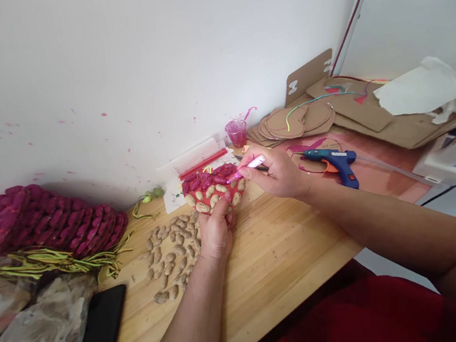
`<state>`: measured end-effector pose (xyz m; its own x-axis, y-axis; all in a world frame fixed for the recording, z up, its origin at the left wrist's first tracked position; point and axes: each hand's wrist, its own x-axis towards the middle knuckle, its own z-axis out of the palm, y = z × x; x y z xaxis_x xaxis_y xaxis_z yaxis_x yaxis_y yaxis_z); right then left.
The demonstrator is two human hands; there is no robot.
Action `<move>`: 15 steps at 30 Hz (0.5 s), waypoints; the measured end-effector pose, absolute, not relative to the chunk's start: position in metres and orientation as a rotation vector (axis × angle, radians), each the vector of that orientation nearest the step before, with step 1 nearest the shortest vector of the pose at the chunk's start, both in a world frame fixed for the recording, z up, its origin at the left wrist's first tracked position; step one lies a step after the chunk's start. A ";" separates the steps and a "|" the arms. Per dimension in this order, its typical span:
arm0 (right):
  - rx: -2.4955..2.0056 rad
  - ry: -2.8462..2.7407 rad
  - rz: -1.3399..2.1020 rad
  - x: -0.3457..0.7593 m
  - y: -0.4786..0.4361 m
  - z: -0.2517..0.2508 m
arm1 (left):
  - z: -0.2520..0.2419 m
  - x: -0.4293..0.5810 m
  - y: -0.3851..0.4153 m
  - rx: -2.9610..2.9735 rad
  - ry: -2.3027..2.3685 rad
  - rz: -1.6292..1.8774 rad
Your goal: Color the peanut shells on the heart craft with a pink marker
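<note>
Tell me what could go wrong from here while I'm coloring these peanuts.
Your left hand grips the peanut piece close to the pink tip of the tool in your right hand, so it might get smeared. The cup of pink stands just beyond and could tip if bumped. The glue gun lies near your right forearm and might burn you if hot; I can't tell whether it is.

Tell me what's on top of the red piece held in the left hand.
On the red piece sit magenta peanuts toward the far side and tan peanuts nearer the left hand. Whatever that hand's thumb covers can't be seen, nor can the underside.
</note>
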<state>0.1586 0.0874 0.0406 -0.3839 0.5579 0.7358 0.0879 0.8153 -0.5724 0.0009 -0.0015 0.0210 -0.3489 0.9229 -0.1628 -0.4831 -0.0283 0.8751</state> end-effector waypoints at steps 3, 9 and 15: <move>-0.478 -1.907 0.556 0.159 0.088 0.042 | 0.021 0.002 -0.002 0.580 1.128 1.633; -0.477 -1.927 0.505 0.158 0.085 0.041 | 0.021 0.003 -0.002 0.590 1.142 1.624; -0.509 -1.908 0.432 0.159 0.083 0.043 | 0.020 0.002 -0.001 0.575 1.127 1.644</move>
<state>0.1593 0.0835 0.0431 -0.3443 0.5333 0.7727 0.1486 0.8436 -0.5160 0.0024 -0.0014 0.0196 -0.3689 0.9173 -0.1502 -0.4705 -0.0449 0.8813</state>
